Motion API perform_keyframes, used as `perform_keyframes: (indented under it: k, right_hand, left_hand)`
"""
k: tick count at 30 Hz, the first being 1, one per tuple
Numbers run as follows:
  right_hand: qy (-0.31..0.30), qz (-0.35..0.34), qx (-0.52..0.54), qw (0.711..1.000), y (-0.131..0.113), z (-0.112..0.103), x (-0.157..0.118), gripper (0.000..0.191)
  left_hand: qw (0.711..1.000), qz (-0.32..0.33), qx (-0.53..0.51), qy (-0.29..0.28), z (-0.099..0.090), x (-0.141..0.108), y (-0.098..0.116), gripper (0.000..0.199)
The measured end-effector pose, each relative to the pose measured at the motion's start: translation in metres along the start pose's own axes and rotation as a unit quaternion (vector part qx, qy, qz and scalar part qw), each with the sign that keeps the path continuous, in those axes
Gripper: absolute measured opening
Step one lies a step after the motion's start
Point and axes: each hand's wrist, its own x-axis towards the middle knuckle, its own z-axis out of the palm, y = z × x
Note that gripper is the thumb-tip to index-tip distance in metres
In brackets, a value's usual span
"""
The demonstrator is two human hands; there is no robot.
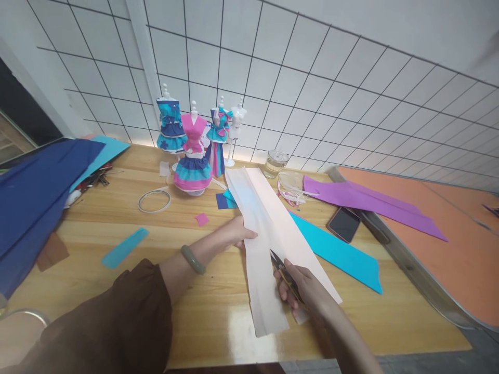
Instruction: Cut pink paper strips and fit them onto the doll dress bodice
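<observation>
A long pale pink sheet of paper (255, 270), folded lengthwise or cut part way, runs from the table's middle toward its front edge. My left hand (237, 232) grips its left edge, thumb on top and fingers underneath. In my right hand (302, 285) is a pair of small dark-bladed scissors (284, 270), wrapped by the fingers. Their tips point up and left, at the split between the sheet's two strips. Whether the blades are touching the paper I cannot tell.
Several miniature mannequins, most in colourful dresses, including a pink one (193, 156), stand behind. Nearby are a glass of liquid (276, 163), a phone (343, 224), a turquoise sheet (339, 249), a purple sheet (370, 202), navy sheets (39, 192), a ring (154, 200) and small scraps.
</observation>
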Motion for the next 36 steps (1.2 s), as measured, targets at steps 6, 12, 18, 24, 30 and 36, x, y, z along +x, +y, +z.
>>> perform_keyframes:
  k: [6,12,18,24,30,36]
  right_hand:
    - [0.004,-0.021,0.041,0.999,-0.004,0.005,0.003,0.041]
    - [-0.003,-0.015,0.120,0.993,-0.010,0.010,0.001,0.037]
    - [-0.049,0.023,0.216,0.975,-0.010,0.006,-0.004,0.034]
    - [-0.050,-0.005,0.128,0.991,-0.012,0.002,-0.011,0.042]
    - [-0.047,-0.065,0.033,0.996,-0.012,-0.001,-0.011,0.047]
    - [-0.017,-0.080,-0.010,0.997,-0.008,0.000,-0.004,0.051]
  left_hand:
    - [1.000,0.003,-0.020,-0.012,-0.002,0.002,-0.002,0.041]
    - [0.999,0.003,-0.036,-0.025,-0.003,-0.001,-0.003,0.044]
    - [0.998,-0.016,-0.056,-0.014,-0.003,-0.002,-0.002,0.038]
    - [0.994,-0.036,-0.098,-0.028,0.003,-0.006,0.000,0.033]
    - [0.986,-0.046,-0.151,-0.057,0.009,-0.006,-0.004,0.034]
    - [0.984,-0.058,-0.159,-0.057,0.011,-0.006,-0.004,0.031]
